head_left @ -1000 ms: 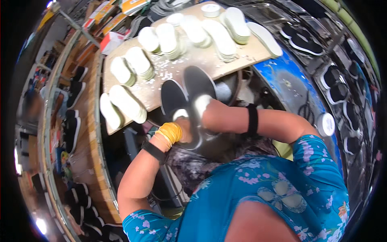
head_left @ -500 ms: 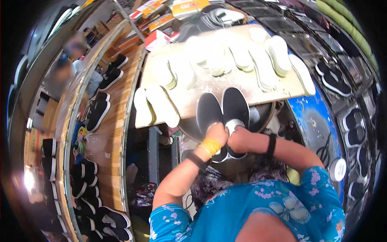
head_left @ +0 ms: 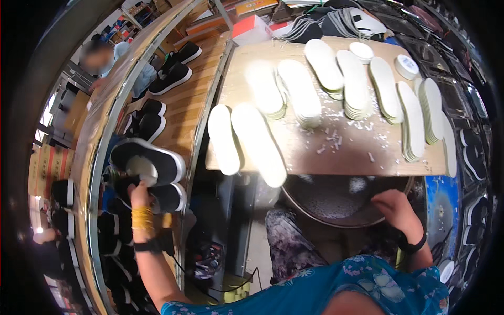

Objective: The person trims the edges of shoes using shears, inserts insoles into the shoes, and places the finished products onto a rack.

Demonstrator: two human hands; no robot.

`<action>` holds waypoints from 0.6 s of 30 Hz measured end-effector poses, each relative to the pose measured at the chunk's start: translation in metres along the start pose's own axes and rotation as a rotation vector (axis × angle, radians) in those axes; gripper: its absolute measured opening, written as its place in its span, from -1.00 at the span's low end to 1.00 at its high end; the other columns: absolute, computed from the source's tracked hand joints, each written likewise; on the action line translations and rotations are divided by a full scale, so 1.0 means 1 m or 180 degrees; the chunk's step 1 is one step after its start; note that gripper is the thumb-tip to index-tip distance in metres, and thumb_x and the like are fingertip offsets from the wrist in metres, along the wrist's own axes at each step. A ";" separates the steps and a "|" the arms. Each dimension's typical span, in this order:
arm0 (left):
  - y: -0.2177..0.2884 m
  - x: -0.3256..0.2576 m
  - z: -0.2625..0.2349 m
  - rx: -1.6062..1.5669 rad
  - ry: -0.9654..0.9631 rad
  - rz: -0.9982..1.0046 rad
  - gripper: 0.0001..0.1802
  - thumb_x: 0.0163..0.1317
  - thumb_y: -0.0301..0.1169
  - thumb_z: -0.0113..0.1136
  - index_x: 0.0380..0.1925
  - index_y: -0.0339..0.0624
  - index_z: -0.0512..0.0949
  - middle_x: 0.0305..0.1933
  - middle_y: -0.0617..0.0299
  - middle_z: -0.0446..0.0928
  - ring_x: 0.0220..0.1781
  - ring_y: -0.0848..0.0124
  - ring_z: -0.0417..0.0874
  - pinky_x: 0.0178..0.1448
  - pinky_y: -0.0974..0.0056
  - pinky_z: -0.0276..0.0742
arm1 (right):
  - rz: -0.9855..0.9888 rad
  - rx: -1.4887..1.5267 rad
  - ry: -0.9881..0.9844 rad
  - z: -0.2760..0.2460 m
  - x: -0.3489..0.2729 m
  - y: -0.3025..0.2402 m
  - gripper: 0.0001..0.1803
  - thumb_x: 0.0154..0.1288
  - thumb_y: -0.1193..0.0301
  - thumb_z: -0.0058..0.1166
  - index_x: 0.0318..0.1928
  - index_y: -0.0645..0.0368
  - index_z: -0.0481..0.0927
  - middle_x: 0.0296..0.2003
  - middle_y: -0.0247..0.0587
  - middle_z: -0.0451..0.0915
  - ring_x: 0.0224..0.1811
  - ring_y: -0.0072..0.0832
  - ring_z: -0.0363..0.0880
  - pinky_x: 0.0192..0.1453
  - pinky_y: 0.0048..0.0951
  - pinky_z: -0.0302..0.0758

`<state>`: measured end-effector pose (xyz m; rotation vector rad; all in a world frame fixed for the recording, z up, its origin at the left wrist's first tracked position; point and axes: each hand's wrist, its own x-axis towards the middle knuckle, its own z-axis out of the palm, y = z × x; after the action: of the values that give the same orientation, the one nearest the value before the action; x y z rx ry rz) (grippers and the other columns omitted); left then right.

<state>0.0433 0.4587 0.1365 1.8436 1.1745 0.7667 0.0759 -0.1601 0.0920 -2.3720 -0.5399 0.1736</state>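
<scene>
My left hand (head_left: 139,195) reaches to the wooden rack on the left, its fingers closed on a pair of black slip-on shoes. The upper shoe (head_left: 167,158) of the pair shows a white edge and a pale inside; the lower shoe (head_left: 169,198) is partly behind my hand. Over the front of a dark round basin (head_left: 336,207) hangs my right hand (head_left: 395,208), fingers loosely bent with nothing visible in them. Stacks of white insoles (head_left: 299,89) lie on the board (head_left: 310,157) ahead, among small white scraps.
More black shoes (head_left: 170,79) stand on the rack (head_left: 197,113). Round white-lidded tubs (head_left: 407,66) sit at the board's far right. Wrapped black shoes (head_left: 472,152) line the right side. A red and white box (head_left: 251,30) stands behind the board. Another person (head_left: 118,55) is beyond the rack.
Both hands held the pair of shoes together in front of the board. The left hand has carried them left to the rack; the right hand has let go and moved right. The view has shifted.
</scene>
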 end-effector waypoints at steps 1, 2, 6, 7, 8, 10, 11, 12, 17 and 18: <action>-0.029 0.059 -0.003 -0.0043 -0.0144 -0.0488 -0.52 -0.01 -0.27 0.16 -0.13 -0.35 0.35 -0.17 -0.02 0.37 -0.29 0.15 0.48 -0.41 0.05 0.46 | 0.0026 -0.0008 -0.0012 0.010 0.010 -0.004 -0.85 -0.03 0.52 0.10 -0.36 0.23 0.58 -0.44 -0.04 0.56 -0.31 -0.08 0.50 -0.19 -0.24 0.42; -0.025 0.066 0.015 0.0048 -0.0037 -0.0596 -0.55 0.02 -0.18 0.10 -0.22 -0.36 0.44 -0.25 -0.03 0.44 -0.27 0.12 0.51 -0.33 0.04 0.47 | 0.0111 -0.0184 -0.0210 0.018 0.019 -0.006 -0.85 -0.03 0.50 0.10 -0.36 0.22 0.58 -0.45 -0.04 0.55 -0.31 -0.08 0.50 -0.19 -0.23 0.42; 0.012 0.021 0.040 0.0279 -0.0130 -0.0364 -0.57 0.05 -0.20 0.08 -0.21 -0.36 0.44 -0.24 -0.03 0.45 -0.25 0.13 0.52 -0.29 0.06 0.46 | 0.0098 -0.0395 -0.0473 0.032 0.048 -0.019 -0.83 -0.06 0.48 0.12 -0.36 0.19 0.58 -0.47 -0.06 0.55 -0.34 -0.11 0.50 -0.19 -0.21 0.43; 0.011 0.011 0.038 0.0322 -0.0177 -0.0309 -0.58 0.06 -0.21 0.07 -0.20 -0.36 0.44 -0.24 -0.03 0.46 -0.24 0.13 0.52 -0.27 0.07 0.46 | 0.0113 -0.0506 -0.0493 0.034 0.051 -0.022 -0.83 -0.06 0.47 0.13 -0.36 0.17 0.58 -0.47 -0.09 0.55 -0.35 -0.13 0.51 -0.19 -0.22 0.43; 0.020 0.003 0.048 0.0367 -0.0186 -0.0263 -0.58 0.07 -0.22 0.07 -0.20 -0.36 0.44 -0.23 -0.03 0.46 -0.23 0.14 0.52 -0.26 0.07 0.46 | 0.0144 -0.0535 -0.0513 0.037 0.056 -0.026 -0.83 -0.06 0.47 0.13 -0.36 0.17 0.58 -0.47 -0.09 0.55 -0.35 -0.13 0.51 -0.19 -0.22 0.43; 0.043 -0.006 0.063 0.0475 -0.0165 -0.0136 -0.60 0.09 -0.24 0.05 -0.19 -0.36 0.44 -0.22 -0.03 0.47 -0.22 0.14 0.52 -0.23 0.09 0.46 | 0.0150 -0.0688 -0.0607 0.042 0.068 -0.030 -0.82 -0.06 0.47 0.13 -0.35 0.18 0.57 -0.47 -0.10 0.55 -0.35 -0.14 0.51 -0.19 -0.23 0.43; 0.044 -0.013 0.062 0.0520 -0.0208 -0.0053 -0.60 0.10 -0.24 0.05 -0.18 -0.36 0.44 -0.22 -0.03 0.47 -0.21 0.15 0.52 -0.21 0.09 0.46 | 0.0215 -0.0702 -0.0596 0.044 0.071 -0.028 -0.82 -0.06 0.47 0.13 -0.35 0.18 0.57 -0.47 -0.10 0.55 -0.35 -0.14 0.51 -0.19 -0.23 0.43; 0.039 -0.019 0.058 0.0562 -0.0261 0.0032 -0.61 0.11 -0.25 0.04 -0.18 -0.36 0.45 -0.22 -0.03 0.48 -0.20 0.15 0.52 -0.20 0.10 0.45 | 0.0195 -0.0777 -0.0656 0.045 0.074 -0.026 -0.82 -0.06 0.46 0.13 -0.35 0.18 0.57 -0.46 -0.11 0.56 -0.35 -0.15 0.51 -0.19 -0.23 0.43; -0.053 0.058 -0.106 0.0684 -0.1178 0.0709 -0.64 0.16 -0.29 0.01 -0.15 -0.36 0.45 -0.19 -0.04 0.49 -0.16 0.16 0.52 -0.13 0.13 0.44 | 0.0382 -0.0877 -0.0722 0.022 0.056 -0.017 -0.79 0.01 0.41 0.11 -0.27 0.13 0.56 -0.32 -0.17 0.55 -0.23 -0.20 0.49 -0.10 -0.26 0.42; -0.091 0.124 -0.208 0.0537 -0.1630 0.0841 -0.65 0.17 -0.30 0.01 -0.15 -0.36 0.45 -0.19 -0.04 0.50 -0.16 0.16 0.53 -0.11 0.14 0.44 | 0.0522 -0.1014 -0.0771 0.020 0.051 -0.017 -0.78 0.03 0.40 0.10 -0.24 0.13 0.55 -0.29 -0.17 0.55 -0.20 -0.21 0.48 -0.08 -0.26 0.41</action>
<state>-0.1179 0.6587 0.1689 2.1923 0.6904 0.3021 0.1109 -0.1150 0.0894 -2.7270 -0.5155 0.4856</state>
